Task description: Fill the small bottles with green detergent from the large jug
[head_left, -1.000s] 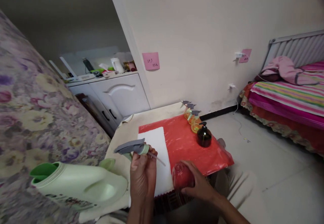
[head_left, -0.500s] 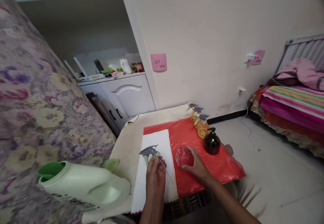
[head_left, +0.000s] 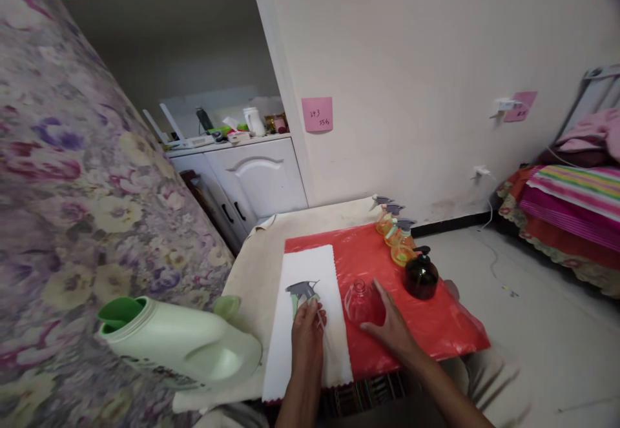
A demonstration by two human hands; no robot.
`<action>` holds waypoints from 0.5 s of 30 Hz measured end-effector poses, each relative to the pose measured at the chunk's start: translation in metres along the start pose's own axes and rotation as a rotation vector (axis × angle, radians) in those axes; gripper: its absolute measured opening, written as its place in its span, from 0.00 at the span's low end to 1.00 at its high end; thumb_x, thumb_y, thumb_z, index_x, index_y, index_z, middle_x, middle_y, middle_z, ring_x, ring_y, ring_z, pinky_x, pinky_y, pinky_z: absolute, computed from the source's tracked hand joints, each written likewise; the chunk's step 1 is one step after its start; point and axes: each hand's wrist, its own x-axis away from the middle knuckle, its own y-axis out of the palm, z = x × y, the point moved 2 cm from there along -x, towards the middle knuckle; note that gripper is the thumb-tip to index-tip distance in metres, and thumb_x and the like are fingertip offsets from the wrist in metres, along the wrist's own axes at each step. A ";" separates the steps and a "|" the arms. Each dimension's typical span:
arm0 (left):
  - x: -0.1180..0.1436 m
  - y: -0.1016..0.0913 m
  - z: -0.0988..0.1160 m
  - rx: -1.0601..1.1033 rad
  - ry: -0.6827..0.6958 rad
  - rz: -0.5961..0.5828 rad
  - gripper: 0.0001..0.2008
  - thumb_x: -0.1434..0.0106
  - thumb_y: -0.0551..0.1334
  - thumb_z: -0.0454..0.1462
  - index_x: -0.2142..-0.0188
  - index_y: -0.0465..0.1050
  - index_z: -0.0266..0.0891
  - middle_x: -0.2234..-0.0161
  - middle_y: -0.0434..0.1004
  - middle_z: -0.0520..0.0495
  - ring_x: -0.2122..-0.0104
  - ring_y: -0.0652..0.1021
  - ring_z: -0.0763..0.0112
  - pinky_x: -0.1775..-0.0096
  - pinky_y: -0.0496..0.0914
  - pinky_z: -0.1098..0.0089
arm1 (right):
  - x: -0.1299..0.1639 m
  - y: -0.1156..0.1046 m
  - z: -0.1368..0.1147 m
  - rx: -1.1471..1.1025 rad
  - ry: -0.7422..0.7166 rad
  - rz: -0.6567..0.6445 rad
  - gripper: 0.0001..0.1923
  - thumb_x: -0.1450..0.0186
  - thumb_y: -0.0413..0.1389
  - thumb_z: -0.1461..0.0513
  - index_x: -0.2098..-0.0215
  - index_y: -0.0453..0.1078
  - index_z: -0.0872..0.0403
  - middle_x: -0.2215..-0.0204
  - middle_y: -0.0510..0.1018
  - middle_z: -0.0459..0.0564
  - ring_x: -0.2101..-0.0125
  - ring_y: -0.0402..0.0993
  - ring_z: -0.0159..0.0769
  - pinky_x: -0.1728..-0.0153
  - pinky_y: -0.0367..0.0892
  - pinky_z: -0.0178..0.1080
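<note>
My left hand (head_left: pixel 307 337) is closed on a grey and pale green trigger spray head (head_left: pixel 303 289), its thin clear dip tube hanging toward the lower right. Below it lies a white scallop-edged sheet (head_left: pixel 285 350). A clear, round-bodied bottle (head_left: pixel 359 304) with an uncapped neck stands upright on a red plastic sheet (head_left: pixel 378 354), whose colour shows through it. Just right of this bottle is my right hand (head_left: pixel 396 332), thumb and fingers spread in a curve; whether a fingertip touches the bottle is hard to see.
A dark brown pump bottle (head_left: pixel 420 277) stands to the right. Behind it, several amber spray bottles (head_left: pixel 402 255) line the table's right edge. At left, a large pale green jug (head_left: pixel 184 347) lies tilted near a floral curtain (head_left: pixel 97 221). The wall (head_left: pixel 387 92) rises behind the table.
My right hand has loosened from around the clear bottle, its fingers now wider apart. The left hand still holds the spray head. The whole view has shifted slightly, moving things rightward.
</note>
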 end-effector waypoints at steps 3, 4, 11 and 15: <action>-0.006 -0.004 -0.001 -0.123 0.036 -0.012 0.20 0.56 0.73 0.44 0.68 0.70 0.37 0.73 0.73 0.54 0.76 0.74 0.79 0.69 0.69 0.76 | 0.013 -0.014 0.002 0.018 -0.013 0.068 0.36 0.43 0.59 0.57 0.39 0.54 0.52 0.40 0.61 0.56 0.39 0.56 0.46 0.38 0.51 0.52; -0.009 -0.005 -0.002 -0.175 0.052 -0.019 0.20 0.56 0.72 0.46 0.68 0.70 0.37 0.73 0.72 0.54 0.75 0.74 0.79 0.69 0.69 0.75 | 0.018 -0.018 0.003 0.016 -0.020 0.083 0.32 0.42 0.58 0.57 0.41 0.57 0.52 0.41 0.64 0.55 0.41 0.58 0.46 0.39 0.53 0.52; -0.048 0.002 -0.010 -0.467 0.066 -0.027 0.21 0.54 0.68 0.52 0.74 0.68 0.36 0.80 0.68 0.55 0.81 0.69 0.78 0.77 0.64 0.75 | 0.043 -0.033 -0.007 -0.025 -0.033 0.094 0.20 0.38 0.54 0.57 0.48 0.66 0.51 0.47 0.70 0.55 0.46 0.65 0.45 0.43 0.61 0.50; -0.071 0.009 -0.014 -0.669 0.089 -0.012 0.21 0.51 0.62 0.54 0.76 0.65 0.38 0.81 0.67 0.55 0.83 0.68 0.76 0.79 0.62 0.74 | 0.049 -0.035 -0.021 -0.066 -0.027 0.076 0.19 0.38 0.55 0.57 0.49 0.67 0.50 0.48 0.71 0.54 0.47 0.67 0.46 0.44 0.64 0.49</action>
